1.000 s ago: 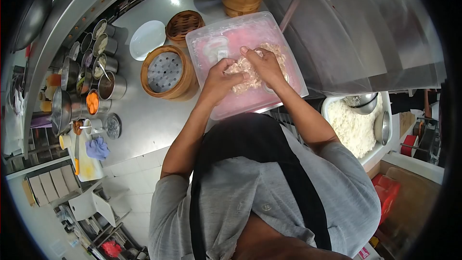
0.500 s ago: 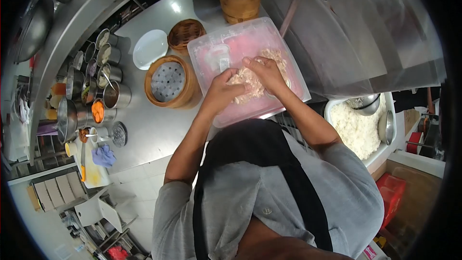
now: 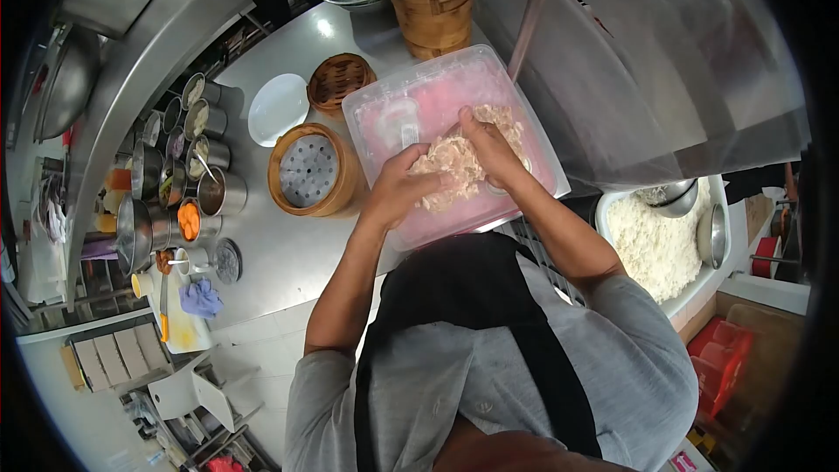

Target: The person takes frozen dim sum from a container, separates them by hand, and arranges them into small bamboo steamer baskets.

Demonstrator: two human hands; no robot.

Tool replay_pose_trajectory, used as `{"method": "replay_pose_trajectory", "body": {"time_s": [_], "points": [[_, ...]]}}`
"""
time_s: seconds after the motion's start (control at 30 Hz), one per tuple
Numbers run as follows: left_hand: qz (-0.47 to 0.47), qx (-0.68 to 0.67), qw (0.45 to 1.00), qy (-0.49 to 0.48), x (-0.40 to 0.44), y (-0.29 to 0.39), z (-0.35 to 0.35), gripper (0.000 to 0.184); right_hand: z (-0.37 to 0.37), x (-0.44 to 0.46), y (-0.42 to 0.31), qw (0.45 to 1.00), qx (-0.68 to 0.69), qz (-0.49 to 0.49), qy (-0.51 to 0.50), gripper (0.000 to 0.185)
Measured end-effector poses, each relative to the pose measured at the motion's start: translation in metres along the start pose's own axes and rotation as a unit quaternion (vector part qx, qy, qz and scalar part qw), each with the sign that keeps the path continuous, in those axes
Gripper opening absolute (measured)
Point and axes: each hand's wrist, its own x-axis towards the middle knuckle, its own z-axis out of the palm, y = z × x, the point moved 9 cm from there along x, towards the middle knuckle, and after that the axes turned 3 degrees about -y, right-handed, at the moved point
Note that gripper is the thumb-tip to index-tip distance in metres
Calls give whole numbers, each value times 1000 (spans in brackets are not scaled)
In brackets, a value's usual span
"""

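Observation:
A pale, pinkish heap of raw meat pieces [image 3: 452, 166] lies on a pink-tinted, clear plastic box [image 3: 393, 114] in the middle of the head view. My left hand [image 3: 391, 192] presses into the heap's left side, thumb and forefinger curved around some of it. From the right, my right hand [image 3: 495, 154] grips the meat, its thumb pointing away from me and its other fingers mostly hidden. More meat shows beyond the right hand. Beside the box on the left stands a round bamboo steamer [image 3: 350, 177] with a perforated liner [image 3: 304, 171].
A smaller bamboo steamer [image 3: 343, 79], a white oval plate [image 3: 280, 110] and a tall steamer stack [image 3: 430, 2] stand on the steel counter [image 3: 262, 253]. Several metal pots [image 3: 222, 193] line the left. At right is a white tub [image 3: 605, 225] of white, rice-like food [image 3: 651, 245].
The view has shifted, so the counter and box sit slightly lower. My left thumb and forefinger are a little wider apart, and both hands stay at the meat.

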Motion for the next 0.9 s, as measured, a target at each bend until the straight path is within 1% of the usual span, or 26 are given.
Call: {"method": "replay_pose_trajectory", "body": {"time_s": [0.07, 0.13, 0.2, 0.23, 0.27, 0.3, 0.33, 0.37, 0.4, 0.43, 0.47, 0.5, 0.57, 0.6, 0.63, 0.7, 0.73, 0.83, 0.9], "points": [[8, 2, 1000, -8, 3, 3, 0, 47, 2, -1, -3, 1000, -10, 4, 0, 55], [-6, -90, 996, -23, 3, 0, 2, 47, 2, -3, -6, 999, -40, -1, -3, 57], [-6, -191, 980, -49, 7, -10, -4, 50, 4, 0, 4, 993, 71, 38, -85, 60], [0, -213, 976, -54, 4, -7, -4, 50, 1, 1, 8, 983, 126, 57, -123, 62], [6, -235, 970, -62, 1, -2, -3, 50, -5, 6, 8, 966, 208, 58, -141, 60], [12, -256, 964, -70, -1, 2, -5, 51, -12, 4, 1, 974, 197, 38, -103, 58], [-12, -180, 982, -58, -1, -3, -14, 58, -18, 2, -8, 980, 185, 17, -65, 57], [39, 65, 997, 10, 0, 5, -24, 61, -23, 0, -16, 984, 174, -2, -29, 55], [89, 306, 945, 78, -4, 23, -23, 64, -23, -1, -19, 983, 182, -13, -35, 47], [132, 526, 828, 141, -10, 44, -13, 68, -27, 0, -19, 983, 178, -31, -20, 44], [211, 546, 793, 169, -17, 64, 6, 80, -28, 2, -16, 984, 172, -47, -8, 42], [209, 514, 819, 147, -15, 71, 22, 78, -26, 5, -14, 984, 165, -62, 2, 40], [201, 448, 865, 104, -11, 77, 48, 74, -10, -3, -16, 986, 153, -53, 41, 38], [235, 448, 853, 127, -11, 78, 50, 67, -3, -9, -18, 986, 146, -49, 59, 39], [196, 408, 884, 115, -8, 72, 36, 64, 13, -9, -26, 994, 88, -62, -8, 41], [120, 327, 935, 66, -1, 65, 14, 60, 26, -22, -42, 987, -19, -98, -127, 47], [129, 234, 964, 19, -1, 60, 8, 50, 31, -28, -53, 975, -101, -128, -149, 48], [97, 155, 983, -18, -8, 58, -2, 48, 39, -34, -53, 964, -186, -86, -168, 46], [78, 222, 972, 28, -10, 52, -5, 49, 37, -37, -55, 951, -267, -116, -103, 44]]}}
